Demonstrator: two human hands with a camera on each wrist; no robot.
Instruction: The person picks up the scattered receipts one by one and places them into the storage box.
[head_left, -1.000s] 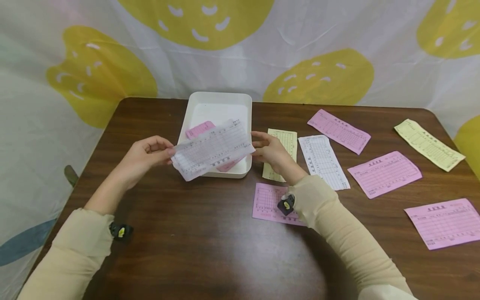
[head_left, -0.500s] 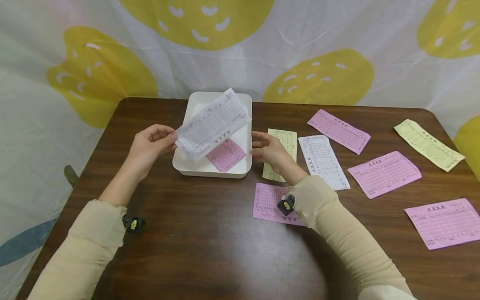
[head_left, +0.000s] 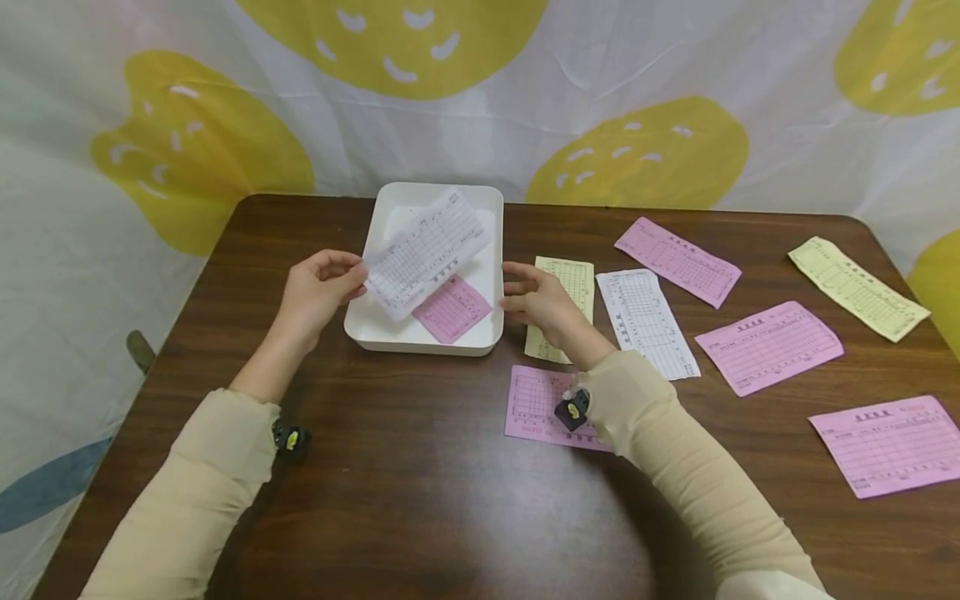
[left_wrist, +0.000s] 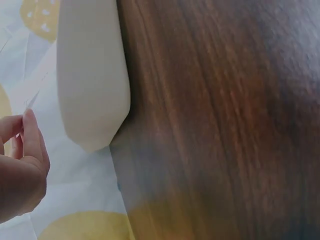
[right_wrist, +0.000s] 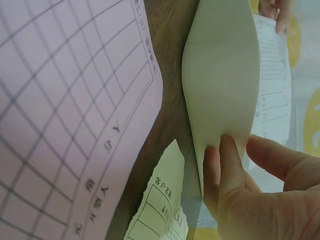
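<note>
My left hand pinches a white printed form slip by its near left corner. The slip hangs tilted over the white tray. Beneath it, a pink slip lies in the tray. At the tray's right side, my right hand holds the wall; in the right wrist view its fingertips lie against the outer face, with another digit at the rim. The left wrist view shows the left hand beside the tray's outer wall, the slip there barely visible.
Right of the tray lie a yellow slip, partly under the right hand, and a white slip. A pink slip is partly covered by the right wrist. Several more pink and yellow slips spread rightward. A patterned cloth hangs behind the table.
The left hand has moved right and away from me, carrying the white slip from the tray's near edge to over its middle. The pink slip beneath has come into sight. The right hand stays put.
</note>
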